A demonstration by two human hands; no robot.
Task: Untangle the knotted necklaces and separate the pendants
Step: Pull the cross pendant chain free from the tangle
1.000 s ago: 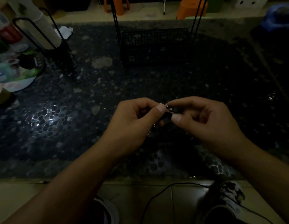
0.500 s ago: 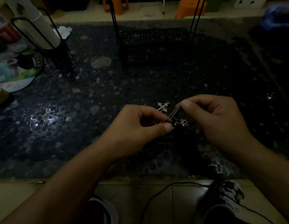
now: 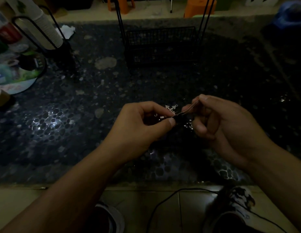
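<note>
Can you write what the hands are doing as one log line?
left hand: pinches cords | right hand: pinches cords taut | cross pendant: between hands

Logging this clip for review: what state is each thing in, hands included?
left hand: pinches the cords at the thumb tip
right hand: pinches the other end of the cords, raised higher
necklace cords: stretched taut between both hands, several strands together
cross pendant: loose, showing between the hands
wire basket: upright at the far side of the table
paper cups: stacked, leaning in a black holder
</note>
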